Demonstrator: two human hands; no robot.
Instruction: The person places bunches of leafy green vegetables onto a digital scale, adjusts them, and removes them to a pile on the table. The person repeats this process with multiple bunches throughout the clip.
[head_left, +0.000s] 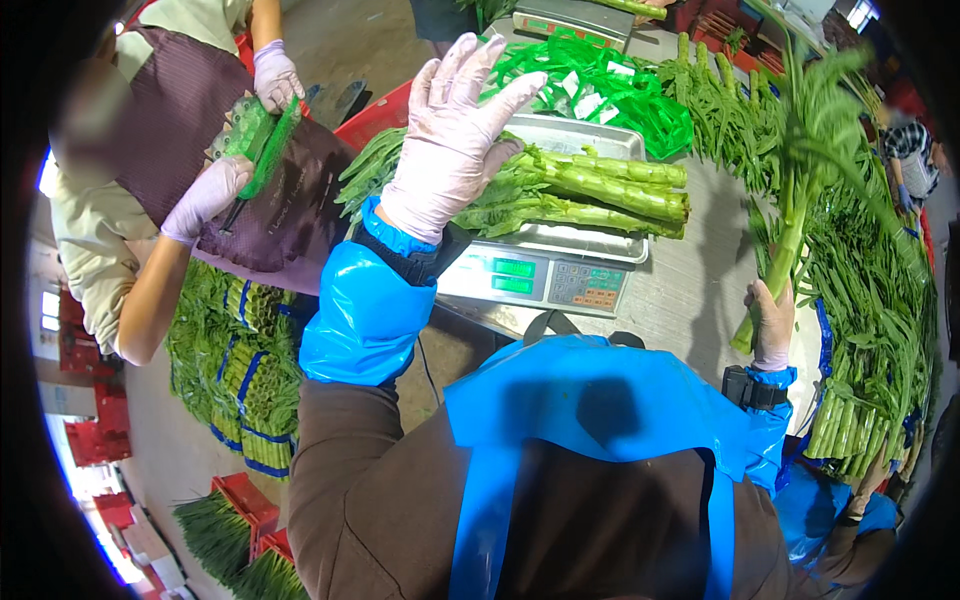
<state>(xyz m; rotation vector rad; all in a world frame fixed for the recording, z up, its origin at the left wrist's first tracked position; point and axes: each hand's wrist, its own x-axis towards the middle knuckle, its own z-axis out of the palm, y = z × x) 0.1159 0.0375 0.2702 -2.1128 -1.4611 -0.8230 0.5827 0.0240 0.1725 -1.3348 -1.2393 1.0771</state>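
My left hand (450, 142), in a pale disposable glove, is raised with its fingers apart and holds nothing. It is above the leafy end of several celtuce stems (615, 184), which lie across the metal pan (630, 244) of a digital scale (517, 277). The stems' cut ends point right, past the pan's edge. On the right, my right hand (772, 322), also gloved, is closed around the lower part of a single celtuce (789, 232). That stem is held upright, its leaves at the top blurred. Behind the pan lies a heap of green plastic bags (652, 120) with white labels.
At the left a co-worker in a dark apron (300, 217) handles a green bundle (259, 139). Leafy celtuce (862, 285) is piled along the right, where another person's hand (870, 480) reaches in. Blue-banded bundles (251, 375) and red crates (251, 502) stand at lower left. A second scale (574, 26) is behind.
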